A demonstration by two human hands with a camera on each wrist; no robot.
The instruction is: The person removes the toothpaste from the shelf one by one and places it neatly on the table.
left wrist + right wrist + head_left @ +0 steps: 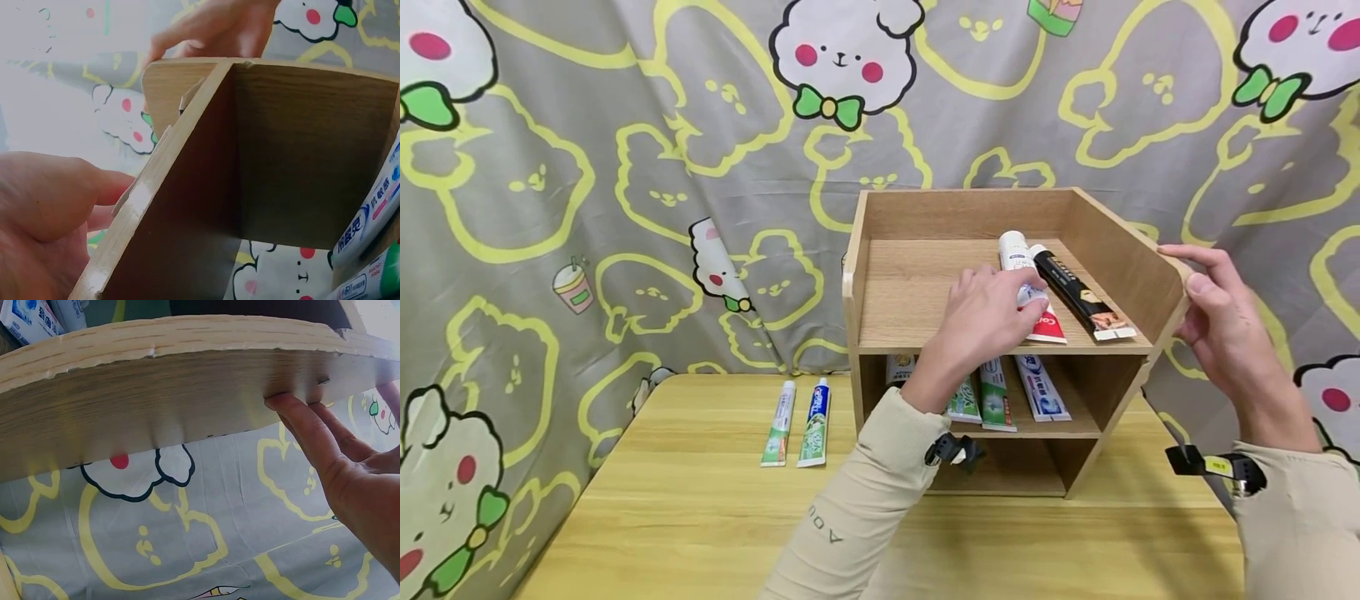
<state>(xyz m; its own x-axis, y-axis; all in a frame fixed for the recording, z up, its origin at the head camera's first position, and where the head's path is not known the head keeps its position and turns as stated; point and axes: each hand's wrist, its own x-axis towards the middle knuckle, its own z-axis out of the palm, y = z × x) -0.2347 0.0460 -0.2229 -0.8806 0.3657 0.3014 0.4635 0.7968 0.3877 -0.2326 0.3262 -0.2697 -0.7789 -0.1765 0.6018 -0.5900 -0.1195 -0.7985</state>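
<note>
The left hand [988, 310] is positioned over the top tier of the wooden organiser [895, 292]. Its index finger and thumb bend across the red-and-white tube [1054, 328], holding it with a narrow gap between their tips; part of the printed wall shows in that gap. The tube's cap end projects beyond the fingers toward the rear panel, and its red flat end projects toward the front edge. Whether the tube rests fully on the tier cannot be told.

The black tube [1078, 292] lies just to the right of the held tube, between it and the right side panel [1123, 242], apart from the fingers.

The right hand [1217, 321] grips the side panel: the index finger lies at the top edge, the thumb is at the front corner, and further fingertips [281, 401] press the outer face.

Additional tubes [1042, 388] occupy the middle tier. Two green-ended tubes [814, 425] lie side by side on the table [685, 500], left of the organiser.
</note>
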